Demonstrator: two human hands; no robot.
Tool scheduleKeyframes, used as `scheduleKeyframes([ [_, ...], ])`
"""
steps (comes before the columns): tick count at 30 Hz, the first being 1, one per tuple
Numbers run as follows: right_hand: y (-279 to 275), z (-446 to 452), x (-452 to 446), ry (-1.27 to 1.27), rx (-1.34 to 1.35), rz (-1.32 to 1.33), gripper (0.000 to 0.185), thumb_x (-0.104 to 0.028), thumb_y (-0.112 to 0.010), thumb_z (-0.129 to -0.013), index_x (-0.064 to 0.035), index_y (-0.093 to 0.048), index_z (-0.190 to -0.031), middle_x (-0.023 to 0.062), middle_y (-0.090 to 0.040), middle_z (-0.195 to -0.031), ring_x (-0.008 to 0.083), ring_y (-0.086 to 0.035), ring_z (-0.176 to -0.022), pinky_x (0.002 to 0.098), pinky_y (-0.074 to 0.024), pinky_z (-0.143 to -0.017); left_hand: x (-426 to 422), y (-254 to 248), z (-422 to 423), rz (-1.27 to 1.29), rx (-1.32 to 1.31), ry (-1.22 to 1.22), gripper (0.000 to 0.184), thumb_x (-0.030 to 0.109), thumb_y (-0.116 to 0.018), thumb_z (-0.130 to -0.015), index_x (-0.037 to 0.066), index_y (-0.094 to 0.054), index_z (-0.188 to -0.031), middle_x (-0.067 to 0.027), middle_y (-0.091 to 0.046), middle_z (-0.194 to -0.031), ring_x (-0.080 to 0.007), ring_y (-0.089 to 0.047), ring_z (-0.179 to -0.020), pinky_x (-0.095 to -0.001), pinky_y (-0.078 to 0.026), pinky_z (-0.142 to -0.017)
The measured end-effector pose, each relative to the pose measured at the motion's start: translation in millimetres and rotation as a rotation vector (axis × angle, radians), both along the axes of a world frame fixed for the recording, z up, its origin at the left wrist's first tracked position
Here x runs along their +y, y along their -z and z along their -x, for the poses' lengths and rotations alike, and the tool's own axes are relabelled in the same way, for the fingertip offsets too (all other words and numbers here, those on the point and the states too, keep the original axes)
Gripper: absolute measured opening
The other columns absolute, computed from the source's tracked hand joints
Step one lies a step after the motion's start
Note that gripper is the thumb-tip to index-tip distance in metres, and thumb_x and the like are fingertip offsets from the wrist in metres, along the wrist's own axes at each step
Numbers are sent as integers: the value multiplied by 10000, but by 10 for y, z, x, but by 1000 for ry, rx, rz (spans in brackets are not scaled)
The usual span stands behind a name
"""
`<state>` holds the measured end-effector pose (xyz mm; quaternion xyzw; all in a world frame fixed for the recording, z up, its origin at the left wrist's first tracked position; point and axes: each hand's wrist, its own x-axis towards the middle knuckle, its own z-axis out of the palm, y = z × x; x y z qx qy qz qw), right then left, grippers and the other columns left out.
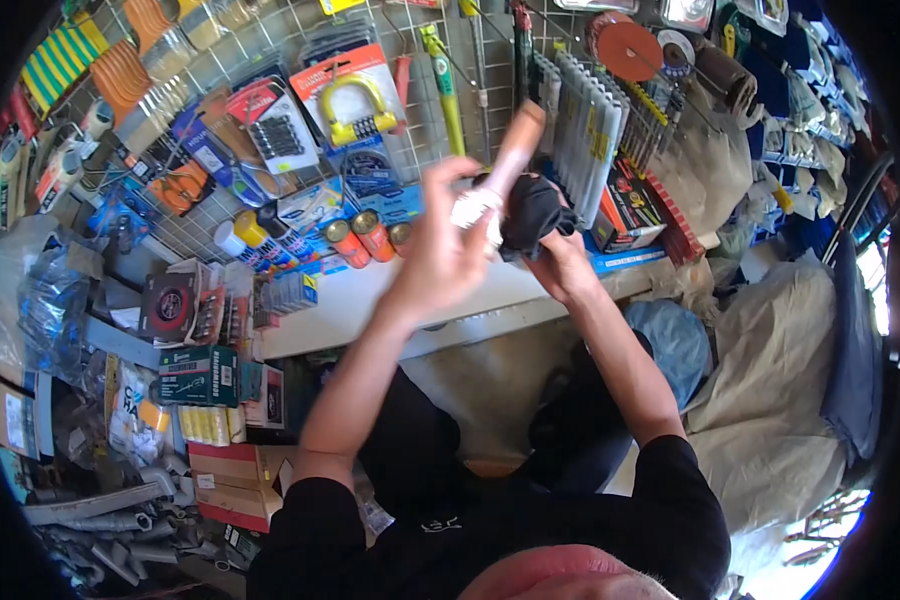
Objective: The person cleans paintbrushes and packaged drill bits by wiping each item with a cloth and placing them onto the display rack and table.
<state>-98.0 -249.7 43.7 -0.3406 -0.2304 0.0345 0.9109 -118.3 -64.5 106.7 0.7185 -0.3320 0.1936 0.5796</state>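
In the middle of the head view my left hand (450, 235) is closed around a wooden-handled tool (518, 150). Its brown handle slants up to the right, and a shiny silvery part shows at my fingers. Motion blur hides which kind of tool it is. Just to the right, my right hand (562, 262) grips a bunched black cloth (538, 215) from below. The cloth is close against the tool; I cannot tell whether they touch. Both hands are above the white shelf (450, 310).
Packaged tools, a yellow padlock (355, 108) and paintbrushes (130, 80) hang on the wire grid behind. Orange cans (373, 236) and spray cans (255, 240) stand on the shelf. A screwdriver box (198, 375) is at left; a beige cover (770, 370) drapes at right.
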Motion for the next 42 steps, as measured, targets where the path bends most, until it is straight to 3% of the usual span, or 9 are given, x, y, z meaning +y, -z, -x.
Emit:
scheduleKeyframes([
  [5,246,-165,-99,323,267,244,200,-88,-743,-966,-15,-675,-1139,45,-709,-1022,140,-670,-900,309,-567,-797,-499,565,4,-91,320,124,561,-27,-553,-1003,44,-223,-1451,-223,-505,-1309,-205,-675,-778,-347,-583,-649],
  [14,-115,-426,-496,767,581,241,213,-195,-755,-971,-25,-691,-1082,26,-702,-951,146,-643,-749,317,-525,-602,-441,567,656,44,616,180,540,55,-542,-1050,114,-191,-1456,-151,-630,-1024,-158,-644,-673,-285,-521,-555],
  [19,40,-493,-792,845,365,250,291,-252,-753,-976,-70,-658,-1183,29,-682,-1022,131,-633,-753,326,-554,-609,-368,1581,322,384,871,-241,453,184,-646,-1011,112,-370,-1363,-122,-663,-1032,-176,-664,-841,-332,-535,-627],
  [26,131,-309,-475,423,465,299,377,-278,-757,-974,-28,-672,-1242,60,-716,-1171,152,-677,-1033,307,-543,-899,-426,2553,-830,142,842,-337,386,244,-734,-972,90,-541,-1268,-40,-630,-895,-158,-602,-765,-337,-509,-641],
  [28,258,-385,-545,399,471,213,455,-284,-745,-980,4,-638,-1315,81,-706,-1236,192,-687,-1091,347,-550,-956,-368,2448,-798,-82,636,-593,398,242,-768,-930,52,-628,-1251,-102,-700,-1061,-234,-672,-986,-339,-533,-859],
  [31,253,-371,-664,297,367,128,462,-338,-667,-1027,-23,-605,-1358,97,-691,-1285,234,-684,-1151,407,-546,-1015,-63,1602,-528,1,188,-685,373,135,-735,-919,21,-640,-1260,-154,-707,-1189,-275,-657,-1188,-359,-501,-1014],
  [34,280,-411,-755,208,339,43,467,-342,-643,-1036,-52,-586,-1398,106,-666,-1354,242,-644,-1245,435,-496,-1087,460,217,-109,432,70,-635,122,18,-658,-944,52,-694,-1055,-20,-691,-1024,-79,-629,-847,-268,-512,-738],
  [36,238,-415,-737,152,328,4,471,-345,-639,-1037,-53,-585,-1403,106,-660,-1366,239,-631,-1268,436,-480,-1104,996,-626,-185,372,-392,-967,16,41,-656,-963,57,-655,-964,-22,-681,-942,-97,-629,-834,-288,-519,-760],
  [42,168,-341,-549,217,362,89,484,-339,-651,-1030,-29,-590,-1397,102,-671,-1334,228,-653,-1207,408,-524,-1033,2665,-2390,-1306,60,-737,-1517,489,362,-799,-838,-24,-680,-1114,-150,-729,-967,-327,-703,-876,-428,-527,-905],
])
